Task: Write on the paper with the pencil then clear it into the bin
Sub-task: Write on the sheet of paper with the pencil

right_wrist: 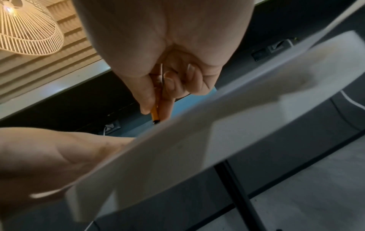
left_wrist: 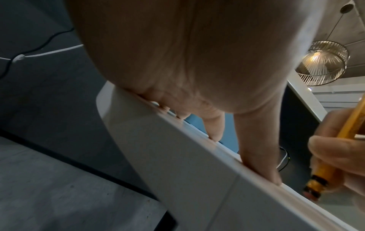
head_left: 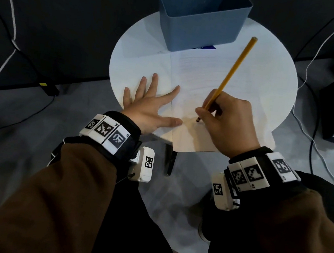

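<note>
Writing step in hand — right hand pinches the yellow wooden pencil on the creased white paper, left hand flat; next, the blue plastic bin at twelve o'clock.

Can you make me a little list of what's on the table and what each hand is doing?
table: round white table
paper: white sheet, creased, near corner hanging over the table edge
pencil: yellow pencil, eraser end down at the paper
right hand: right hand holds the pencil in a curled grip
left hand: left hand lies flat with spread fingers, pressing the paper
bin: blue bin at the far side of the table, nothing visible inside
</note>
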Tool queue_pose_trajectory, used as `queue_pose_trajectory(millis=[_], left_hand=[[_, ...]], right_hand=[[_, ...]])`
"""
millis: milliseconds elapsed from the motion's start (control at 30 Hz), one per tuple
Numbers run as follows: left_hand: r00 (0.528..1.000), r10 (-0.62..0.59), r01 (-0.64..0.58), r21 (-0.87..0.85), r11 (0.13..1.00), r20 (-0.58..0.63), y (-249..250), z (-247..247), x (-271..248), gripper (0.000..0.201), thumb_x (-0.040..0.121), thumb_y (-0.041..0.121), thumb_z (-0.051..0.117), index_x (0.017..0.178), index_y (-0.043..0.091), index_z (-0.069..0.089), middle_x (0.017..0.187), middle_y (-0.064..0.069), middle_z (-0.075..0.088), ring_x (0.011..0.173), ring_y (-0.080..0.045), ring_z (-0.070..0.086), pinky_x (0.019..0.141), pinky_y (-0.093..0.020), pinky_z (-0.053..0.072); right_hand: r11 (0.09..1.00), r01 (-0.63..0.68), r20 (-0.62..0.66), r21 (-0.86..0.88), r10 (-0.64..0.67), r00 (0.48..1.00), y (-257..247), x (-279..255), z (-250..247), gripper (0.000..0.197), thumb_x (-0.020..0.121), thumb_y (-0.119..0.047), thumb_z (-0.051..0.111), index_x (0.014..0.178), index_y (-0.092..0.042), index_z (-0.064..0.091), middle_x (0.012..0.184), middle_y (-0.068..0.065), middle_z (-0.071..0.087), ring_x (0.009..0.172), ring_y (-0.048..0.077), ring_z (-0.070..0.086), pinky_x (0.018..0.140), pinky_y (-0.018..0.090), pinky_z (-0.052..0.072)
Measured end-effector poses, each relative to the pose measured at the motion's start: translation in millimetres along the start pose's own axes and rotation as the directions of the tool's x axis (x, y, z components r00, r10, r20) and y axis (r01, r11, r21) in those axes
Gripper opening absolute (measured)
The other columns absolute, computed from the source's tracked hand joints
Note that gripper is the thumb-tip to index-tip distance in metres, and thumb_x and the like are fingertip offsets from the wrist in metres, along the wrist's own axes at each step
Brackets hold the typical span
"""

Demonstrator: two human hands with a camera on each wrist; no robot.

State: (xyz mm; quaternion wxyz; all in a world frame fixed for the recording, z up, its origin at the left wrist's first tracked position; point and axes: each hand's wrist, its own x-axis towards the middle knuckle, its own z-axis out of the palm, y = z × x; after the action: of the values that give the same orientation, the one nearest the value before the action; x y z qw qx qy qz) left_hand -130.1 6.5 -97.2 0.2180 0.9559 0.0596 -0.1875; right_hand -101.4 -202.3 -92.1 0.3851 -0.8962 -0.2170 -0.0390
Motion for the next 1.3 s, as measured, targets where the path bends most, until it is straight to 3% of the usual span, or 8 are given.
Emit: queue_pose_trajectory(millis=[133,333,567,700,867,1067,1300], left_hand=[[1.0,0.0,0.0,-0.009,1.0,-0.003,0,1,0,0.086,0.082,0.075,0.055,0.148,0.063,0.001,0.16,0.009,-0.032,0.145,-0.015,-0.035,0.117,-0.052,-0.021],[1.0,0.002,-0.002,-0.024,1.0,-0.004,-1,0,-1,0.086,0.082,0.074,0.057,0.148,0.064,0.003,0.16,0.01,-0.032,0.144,-0.014,-0.036,0.117,-0.051,-0.021],[1.0,0.006,-0.006,-0.019,1.0,-0.007,-2,1,0,0.087,0.081,0.076,0.056,0.148,0.064,0.002,0.161,0.008,-0.031,0.145,-0.015,-0.035,0.116,-0.052,-0.021],[1.0,0.001,-0.001,-0.016,1.0,-0.001,-1,1,-1,0.086,0.082,0.075,0.056,0.148,0.064,0.002,0.16,0.009,-0.032,0.144,-0.014,-0.035,0.116,-0.051,-0.022],[1.0,0.012,-0.012,-0.02,1.0,-0.005,-3,1,0,0.087,0.081,0.077,0.055,0.148,0.064,0.002,0.16,0.009,-0.031,0.145,-0.014,-0.035,0.116,-0.052,-0.022],[1.0,0.003,-0.003,-0.019,1.0,0.002,-2,1,0,0.087,0.081,0.076,0.056,0.147,0.065,0.001,0.16,0.01,-0.032,0.144,-0.014,-0.036,0.116,-0.051,-0.022],[1.0,0.005,-0.005,-0.032,0.999,-0.001,-2,0,-1,0.087,0.081,0.075,0.057,0.148,0.064,0.002,0.16,0.01,-0.032,0.144,-0.013,-0.036,0.116,-0.051,-0.023]], right_hand=[[1.0,-0.011,0.042,0.011,0.01,0.999,2,0,-1,0.015,0.09,-0.025,0.074,0.081,-0.02,0.063,0.067,-0.018,0.062,0.066,0.001,0.058,0.066,0.027,0.05],[0.994,-0.071,-0.051,-0.082,0.067,0.996,21,3,-27,0.015,0.091,-0.022,0.074,0.082,-0.017,0.064,0.065,-0.017,0.059,0.062,0.001,0.057,0.067,0.03,0.052],[0.999,0.001,0.015,-0.043,0.0,1.0,7,0,-10,0.016,0.091,-0.024,0.073,0.08,-0.022,0.062,0.063,-0.019,0.059,0.063,-0.001,0.058,0.061,0.021,0.043],[0.992,-0.068,-0.059,-0.102,0.062,0.996,23,4,-26,0.016,0.091,-0.023,0.074,0.08,-0.019,0.063,0.066,-0.019,0.059,0.064,0.001,0.057,0.068,0.03,0.05],[0.998,-0.033,-0.073,-0.047,0.029,0.997,14,7,-19,0.015,0.09,-0.023,0.074,0.08,-0.019,0.064,0.065,-0.02,0.059,0.066,-0.002,0.059,0.064,0.015,0.045],[0.996,0.001,0.018,-0.084,0.001,1.0,11,7,-10,0.014,0.093,-0.027,0.071,0.084,-0.024,0.06,0.069,-0.018,0.061,0.064,0.001,0.055,0.066,0.034,0.052],[0.998,-0.038,-0.056,-0.053,0.035,0.998,14,8,-19,0.016,0.091,-0.024,0.073,0.08,-0.021,0.062,0.064,-0.02,0.058,0.062,-0.002,0.056,0.065,0.031,0.049]])
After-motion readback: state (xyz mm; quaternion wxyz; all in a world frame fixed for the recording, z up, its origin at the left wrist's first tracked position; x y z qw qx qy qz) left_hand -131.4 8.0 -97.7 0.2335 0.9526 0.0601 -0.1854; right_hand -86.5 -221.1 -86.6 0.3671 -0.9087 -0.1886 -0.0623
